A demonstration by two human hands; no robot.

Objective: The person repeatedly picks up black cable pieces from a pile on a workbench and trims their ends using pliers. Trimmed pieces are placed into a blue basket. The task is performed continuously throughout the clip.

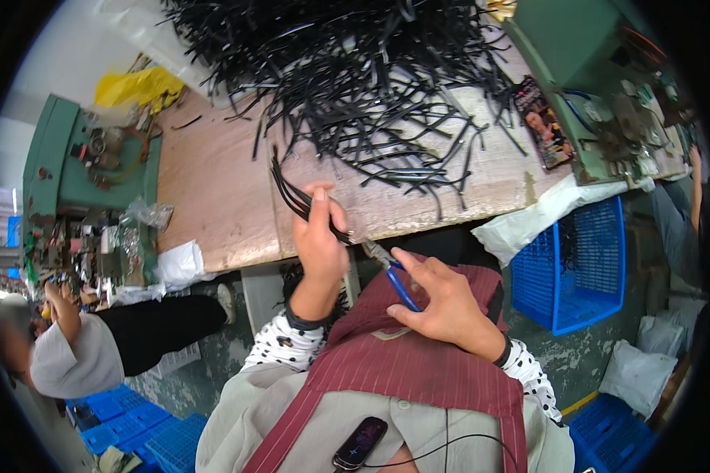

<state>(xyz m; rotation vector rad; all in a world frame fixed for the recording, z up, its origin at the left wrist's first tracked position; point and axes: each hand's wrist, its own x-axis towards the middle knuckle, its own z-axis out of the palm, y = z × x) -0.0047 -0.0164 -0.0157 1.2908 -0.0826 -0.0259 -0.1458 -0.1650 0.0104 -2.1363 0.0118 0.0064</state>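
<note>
Several short black wires point(285, 189) are pinched in a bunch by my left hand point(320, 236), just over the front edge of the wooden table point(221, 177). Their upper ends fan out towards the pile, and the lower ends poke out below my fingers. My right hand point(454, 303) holds blue-handled pliers point(402, 290), its thumb on one side of the handles and its fingers on the other. The metal jaws point up at the lower wire ends, very close to them; whether they touch, I cannot tell. A large tangled heap of black wires point(347, 87) covers the far part of the table.
Green machines stand at the left point(59, 165) and right point(556, 43) of the table. A white sack point(521, 225) hangs over a blue crate point(568, 292) at the right. A yellow bag point(138, 85) lies at the far left. Another person point(83, 355) works at the left.
</note>
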